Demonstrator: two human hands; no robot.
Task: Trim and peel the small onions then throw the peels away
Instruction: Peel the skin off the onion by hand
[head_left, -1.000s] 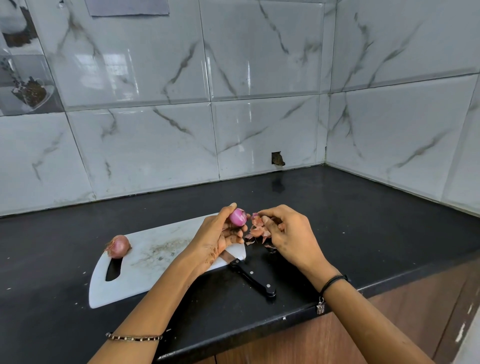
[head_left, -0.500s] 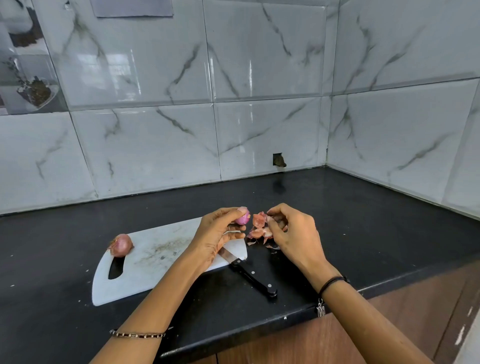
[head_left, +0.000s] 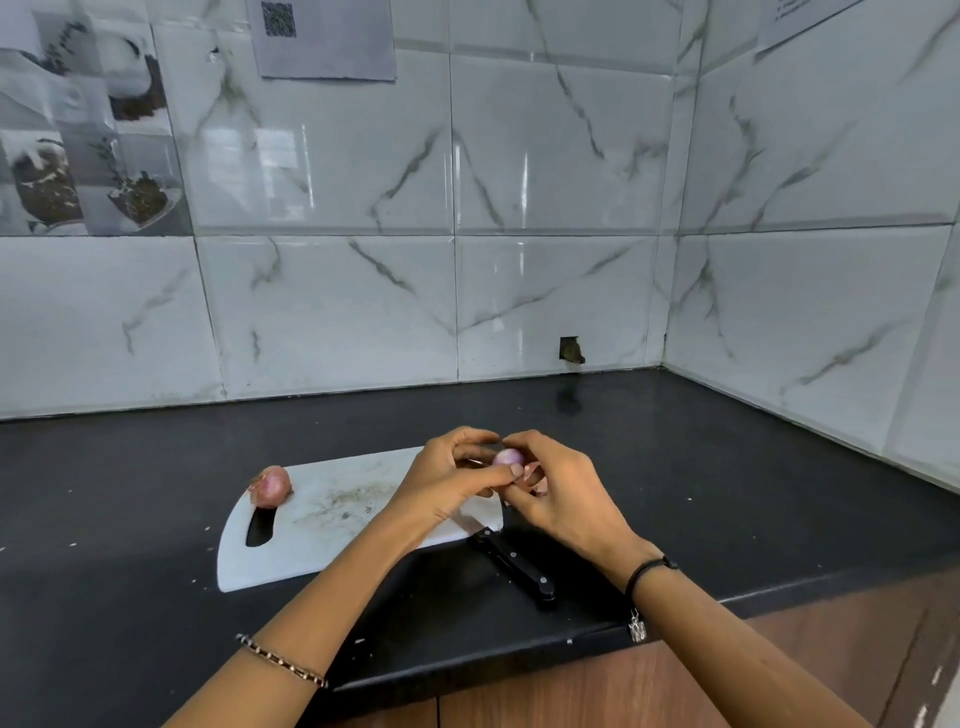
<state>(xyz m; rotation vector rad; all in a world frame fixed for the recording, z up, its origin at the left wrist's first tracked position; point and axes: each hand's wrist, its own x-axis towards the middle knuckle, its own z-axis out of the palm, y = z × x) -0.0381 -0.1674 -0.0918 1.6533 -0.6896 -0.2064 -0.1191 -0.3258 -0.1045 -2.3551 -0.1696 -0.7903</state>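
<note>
Holding a peeled onion (head_left: 506, 457) between them, the left hand (head_left: 447, 480) and right hand (head_left: 561, 493) meet over the right end of the cutting board (head_left: 332, 519). The left thumb and curled fingers pinch it, and the right fingers curl over its far side. Peels (head_left: 535, 475) show partly beneath the right hand. An unpeeled onion (head_left: 270, 486) sits on the board's far left corner. A knife (head_left: 514, 564) lies at its near right edge.

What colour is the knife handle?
The knife handle is black; the head view shows it best.
</note>
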